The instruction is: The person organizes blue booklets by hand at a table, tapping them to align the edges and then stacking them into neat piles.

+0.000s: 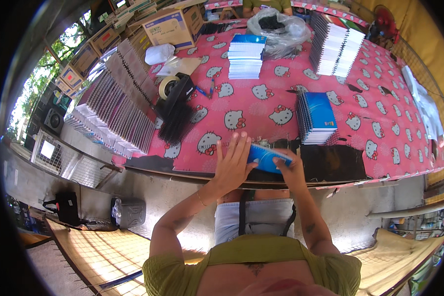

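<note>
A blue spiral notebook lies at the near edge of the table, held between both hands. My left hand rests flat against its left side with fingers stretched out. My right hand grips its right end. Just to the right and behind stands a stack of blue spiral notebooks. The table carries a pink cloth with cartoon cats.
Another blue-topped notebook stack sits farther back, and white spiral stacks at back right. Long rows of notebooks run along the left. A tape dispenser, black binding combs, a plastic bag, cardboard boxes and a bin are around.
</note>
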`<state>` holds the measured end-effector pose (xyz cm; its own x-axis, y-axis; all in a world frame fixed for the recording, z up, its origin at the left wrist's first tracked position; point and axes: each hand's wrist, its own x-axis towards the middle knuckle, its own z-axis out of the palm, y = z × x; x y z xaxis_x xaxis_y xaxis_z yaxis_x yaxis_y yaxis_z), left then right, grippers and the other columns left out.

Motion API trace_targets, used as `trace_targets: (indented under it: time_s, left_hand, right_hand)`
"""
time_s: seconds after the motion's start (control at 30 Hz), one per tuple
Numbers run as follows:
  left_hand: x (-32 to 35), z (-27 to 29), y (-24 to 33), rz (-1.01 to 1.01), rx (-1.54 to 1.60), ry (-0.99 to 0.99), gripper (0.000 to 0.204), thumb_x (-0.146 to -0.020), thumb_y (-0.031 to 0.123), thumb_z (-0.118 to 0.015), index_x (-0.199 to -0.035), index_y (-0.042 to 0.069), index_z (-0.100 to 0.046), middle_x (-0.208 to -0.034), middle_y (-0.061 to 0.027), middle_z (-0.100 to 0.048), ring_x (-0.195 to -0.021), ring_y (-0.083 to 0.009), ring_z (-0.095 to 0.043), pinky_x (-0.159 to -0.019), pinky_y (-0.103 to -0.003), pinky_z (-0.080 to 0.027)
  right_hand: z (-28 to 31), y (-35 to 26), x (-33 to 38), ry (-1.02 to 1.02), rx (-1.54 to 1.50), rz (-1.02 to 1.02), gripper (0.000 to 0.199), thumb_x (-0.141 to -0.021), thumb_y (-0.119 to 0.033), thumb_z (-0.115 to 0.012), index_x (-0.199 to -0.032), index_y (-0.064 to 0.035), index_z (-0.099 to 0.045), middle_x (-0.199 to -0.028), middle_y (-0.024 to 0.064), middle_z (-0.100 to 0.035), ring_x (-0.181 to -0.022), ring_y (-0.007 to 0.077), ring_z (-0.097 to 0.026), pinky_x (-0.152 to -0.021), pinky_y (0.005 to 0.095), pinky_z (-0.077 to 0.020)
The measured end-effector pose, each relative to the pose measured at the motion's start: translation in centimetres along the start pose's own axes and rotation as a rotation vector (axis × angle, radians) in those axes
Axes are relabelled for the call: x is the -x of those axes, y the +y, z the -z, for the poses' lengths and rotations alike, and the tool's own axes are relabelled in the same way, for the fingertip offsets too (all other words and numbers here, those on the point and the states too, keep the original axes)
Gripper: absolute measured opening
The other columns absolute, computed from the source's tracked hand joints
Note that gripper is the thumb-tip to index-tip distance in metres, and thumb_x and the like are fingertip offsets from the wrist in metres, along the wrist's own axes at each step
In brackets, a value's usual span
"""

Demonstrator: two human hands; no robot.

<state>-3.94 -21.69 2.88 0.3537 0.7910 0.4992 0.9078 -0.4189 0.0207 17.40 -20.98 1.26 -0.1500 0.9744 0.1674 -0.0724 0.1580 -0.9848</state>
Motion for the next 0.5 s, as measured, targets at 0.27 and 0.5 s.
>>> trace_targets:
  time_s: [0.27, 0.5]
  left_hand:
    - [-3.1, 2.1, -2.1, -0.070, 0.095, -0.100, 0.065, -0.097, 0.041, -0.051, -0.147, 0.001, -0.038, -0.153, -0.0173, -0.037, -0.145, -0.0361, -0.029, -0.112, -0.067, -0.003]
    - [1.1, -1.2, 2.0, -0.041, 0.009, 0.024, 0.076, -0.096, 0.054, -0.044, -0.149, 0.001, -0.034, -0.157, -0.0228, -0.028, -0.147, -0.0396, -0.022, -0.111, -0.070, -0.002]
  right_hand:
    - [-0.1, -1.4, 0.1, 0.006, -0.038, 0.046, 0.025, -0.095, -0.013, -0.065, -0.117, 0.0001, -0.066, -0.089, 0.0007, -0.064, -0.078, 0.0056, -0.054, -0.070, 0.0218, -0.0447]
    - [-0.5, -0.6, 0.3, 0.068, -0.104, 0.018, 0.025, -0.095, -0.014, -0.066, -0.116, -0.0013, -0.066, -0.086, -0.0008, -0.062, -0.075, 0.0056, -0.054, -0.067, 0.0224, -0.0459]
